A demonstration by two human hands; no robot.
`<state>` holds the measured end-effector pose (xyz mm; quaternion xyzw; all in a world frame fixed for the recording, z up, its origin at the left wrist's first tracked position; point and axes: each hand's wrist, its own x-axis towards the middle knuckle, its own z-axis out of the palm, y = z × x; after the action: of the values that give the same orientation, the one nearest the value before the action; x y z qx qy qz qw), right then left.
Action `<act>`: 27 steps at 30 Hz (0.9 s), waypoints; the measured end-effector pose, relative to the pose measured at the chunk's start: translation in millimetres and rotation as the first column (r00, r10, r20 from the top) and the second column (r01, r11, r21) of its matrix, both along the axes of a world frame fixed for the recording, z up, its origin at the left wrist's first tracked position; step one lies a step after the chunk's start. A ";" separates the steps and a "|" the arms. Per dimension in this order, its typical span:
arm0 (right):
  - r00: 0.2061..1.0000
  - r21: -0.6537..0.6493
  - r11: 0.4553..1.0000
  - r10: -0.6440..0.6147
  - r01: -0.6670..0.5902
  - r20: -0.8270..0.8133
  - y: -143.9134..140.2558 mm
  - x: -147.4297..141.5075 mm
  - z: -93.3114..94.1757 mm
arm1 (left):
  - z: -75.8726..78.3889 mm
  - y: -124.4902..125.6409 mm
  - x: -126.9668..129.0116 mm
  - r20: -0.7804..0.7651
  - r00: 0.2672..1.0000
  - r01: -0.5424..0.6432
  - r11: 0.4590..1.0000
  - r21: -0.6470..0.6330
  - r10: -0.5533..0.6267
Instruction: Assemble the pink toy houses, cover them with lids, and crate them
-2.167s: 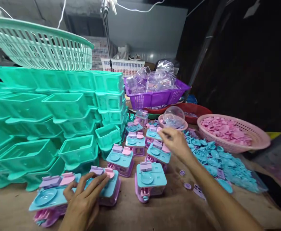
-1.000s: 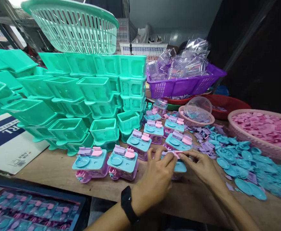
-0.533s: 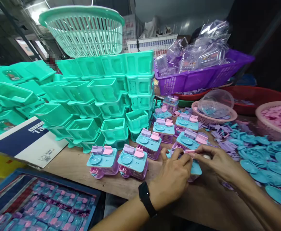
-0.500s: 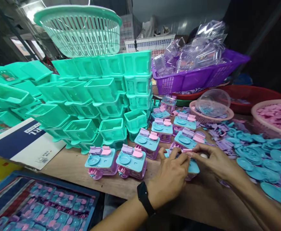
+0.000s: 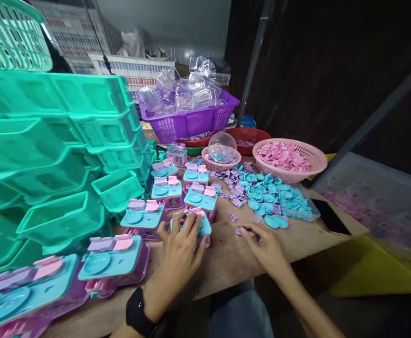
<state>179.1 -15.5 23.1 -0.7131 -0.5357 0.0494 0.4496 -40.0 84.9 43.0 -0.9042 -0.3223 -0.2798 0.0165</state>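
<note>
My left hand (image 5: 180, 253) lies over a small toy unit (image 5: 205, 228) with a teal top and pink body, fingers spread across its top and holding it down on the wooden table (image 5: 226, 263). My right hand (image 5: 266, 245) rests on the table just to the right, its fingertips pinched on a small purple piece (image 5: 239, 231). More finished toy units stand in rows to the left and behind, such as one toy unit (image 5: 143, 217) and another toy unit (image 5: 111, 256). A black watch (image 5: 138, 312) is on my left wrist.
Stacked teal tubs (image 5: 50, 155) fill the left. A pile of blue discs and purple bits (image 5: 272, 197) lies right of the toys. Behind are a pink basket (image 5: 317, 162) of pink pieces, a purple basket (image 5: 191, 124) of clear shells, a small basket with a clear dome (image 5: 221, 151), and a phone (image 5: 328, 216).
My right hand has left the toy and moved right onto the table to a loose purple piece. My left hand stays on the toy. My head has turned right and dropped lower.
</note>
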 end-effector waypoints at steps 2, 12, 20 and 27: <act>0.992 -0.048 0.992 -0.121 0.119 -0.033 -16.3 29.1 -3.4 | -1.4 -0.9 3.1 -0.023 1.000 -0.011 0.999 0.035 0.012; 0.989 -0.125 0.982 -0.134 0.140 0.056 -21.9 66.7 -13.3 | -1.1 2.5 0.0 -0.152 0.987 -0.040 0.991 0.126 0.059; 0.914 -0.077 0.995 0.082 -0.056 0.397 -5.6 69.5 -60.2 | -4.6 3.0 -19.6 -0.074 0.987 -0.130 0.981 0.146 0.142; 0.863 -0.092 0.986 -0.077 0.141 0.499 22.1 96.2 -63.5 | -15.4 -17.3 -9.7 0.153 0.988 -0.045 0.986 0.160 0.021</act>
<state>275.4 6.6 -40.4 -0.7580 -0.5872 -0.1266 0.2543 -49.7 67.6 27.5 -0.8706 -0.3136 -0.3724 0.0706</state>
